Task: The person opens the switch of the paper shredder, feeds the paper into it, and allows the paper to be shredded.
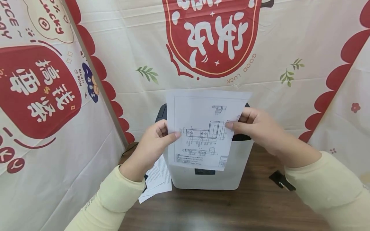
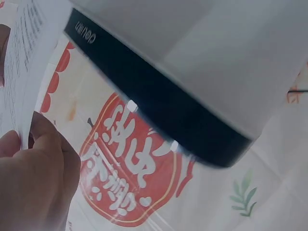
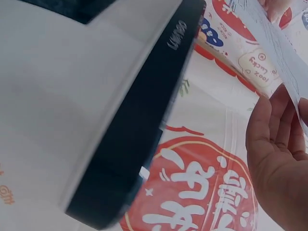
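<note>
A sheet of paper (image 1: 199, 109) printed with a technical drawing is held up in front of a white machine with a black top (image 1: 240, 160). My left hand (image 1: 153, 144) pinches its left edge, thumb on the printed face and fingers behind. On the opposite edge my right hand (image 1: 257, 125) pinches it the same way. In the left wrist view the left hand (image 2: 41, 178) grips the sheet's edge (image 2: 21, 96) beside the machine (image 2: 159, 91). The right wrist view shows the right hand (image 3: 284, 149) with the paper (image 3: 274, 43) between thumb and fingers.
Several printed sheets (image 1: 159, 179) lie on the brown wooden table (image 1: 214, 208), left of the machine. A small black object (image 1: 280, 179) lies near the right sleeve. Printed fabric walls (image 1: 115, 57) stand at the back and on both sides.
</note>
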A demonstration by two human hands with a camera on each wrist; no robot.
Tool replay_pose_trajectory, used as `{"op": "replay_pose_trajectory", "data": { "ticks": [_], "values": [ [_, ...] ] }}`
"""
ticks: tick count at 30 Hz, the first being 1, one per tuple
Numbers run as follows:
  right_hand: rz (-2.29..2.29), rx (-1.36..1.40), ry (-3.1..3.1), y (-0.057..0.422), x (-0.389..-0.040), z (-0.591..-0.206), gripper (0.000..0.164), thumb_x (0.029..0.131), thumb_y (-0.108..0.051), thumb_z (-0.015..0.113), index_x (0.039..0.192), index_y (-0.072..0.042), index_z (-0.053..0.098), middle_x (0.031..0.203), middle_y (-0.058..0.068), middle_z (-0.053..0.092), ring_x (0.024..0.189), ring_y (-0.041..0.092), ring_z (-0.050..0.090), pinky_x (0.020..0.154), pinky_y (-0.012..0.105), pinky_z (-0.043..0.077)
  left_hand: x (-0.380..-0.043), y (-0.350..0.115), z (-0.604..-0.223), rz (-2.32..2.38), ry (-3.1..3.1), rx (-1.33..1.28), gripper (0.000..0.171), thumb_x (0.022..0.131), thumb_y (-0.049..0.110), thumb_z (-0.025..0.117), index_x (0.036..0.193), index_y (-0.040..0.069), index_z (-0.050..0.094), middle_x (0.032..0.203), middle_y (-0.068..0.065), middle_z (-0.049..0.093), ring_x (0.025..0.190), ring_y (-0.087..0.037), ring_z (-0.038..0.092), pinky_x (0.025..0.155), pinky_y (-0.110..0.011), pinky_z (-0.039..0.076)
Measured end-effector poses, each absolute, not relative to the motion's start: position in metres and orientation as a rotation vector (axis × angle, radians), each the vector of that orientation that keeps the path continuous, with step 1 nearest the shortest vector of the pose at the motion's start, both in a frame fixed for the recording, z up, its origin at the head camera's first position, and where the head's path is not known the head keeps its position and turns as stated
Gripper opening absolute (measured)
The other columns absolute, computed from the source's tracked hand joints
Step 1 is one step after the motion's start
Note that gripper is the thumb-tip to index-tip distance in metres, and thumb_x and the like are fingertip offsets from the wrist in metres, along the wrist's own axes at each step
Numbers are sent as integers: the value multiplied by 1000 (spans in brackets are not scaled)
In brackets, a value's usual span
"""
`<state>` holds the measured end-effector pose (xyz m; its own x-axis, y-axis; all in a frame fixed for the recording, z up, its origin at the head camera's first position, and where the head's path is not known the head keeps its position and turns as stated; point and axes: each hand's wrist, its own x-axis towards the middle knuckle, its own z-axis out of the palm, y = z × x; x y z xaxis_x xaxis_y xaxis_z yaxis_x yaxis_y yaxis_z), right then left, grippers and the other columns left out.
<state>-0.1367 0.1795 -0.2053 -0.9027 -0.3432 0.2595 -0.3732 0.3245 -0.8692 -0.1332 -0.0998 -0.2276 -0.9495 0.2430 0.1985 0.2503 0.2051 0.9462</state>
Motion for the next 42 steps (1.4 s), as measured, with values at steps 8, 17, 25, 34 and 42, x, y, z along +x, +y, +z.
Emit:
{"op": "replay_pose_trajectory", "data": {
  "ticks": [8,17,25,34,42],
  "values": [
    [1607,730,-2520,182,-146,-183,40,94,-16,60,133,-8,56,108,-10,70,94,14,69,82,25,52,-139,-101,-205,-1875,-2454,-565,26,93,5,59,118,3,58,113,-12,68,96,-24,68,84,-43,52],
    [1614,786,-2470,180,-157,-158,43,93,-14,62,136,-8,55,111,-9,70,94,13,69,81,24,53,-149,-102,-179,-1757,-2471,-624,30,94,6,59,124,6,59,113,-10,69,98,-22,68,93,-42,49],
    [1609,742,-2466,175,-165,-139,42,92,-18,65,133,-9,58,114,-2,69,96,15,69,82,24,53,-161,-101,-161,-1679,-2494,-573,31,94,8,59,126,9,60,115,-7,68,102,-20,65,99,-43,44],
    [1595,659,-2500,177,-183,-134,43,92,-19,65,133,-9,57,111,-5,70,93,13,69,80,22,53,-178,-96,-155,-1657,-2497,-521,27,94,7,59,121,6,60,112,-10,70,97,-22,68,91,-41,50],
    [1575,623,-2549,180,-200,-128,47,92,-24,65,136,-10,55,118,0,66,94,14,68,79,21,53,-192,-88,-149,-1619,-2514,-477,26,94,7,60,120,6,61,113,-8,70,99,-21,67,92,-39,49]
  ]
}}
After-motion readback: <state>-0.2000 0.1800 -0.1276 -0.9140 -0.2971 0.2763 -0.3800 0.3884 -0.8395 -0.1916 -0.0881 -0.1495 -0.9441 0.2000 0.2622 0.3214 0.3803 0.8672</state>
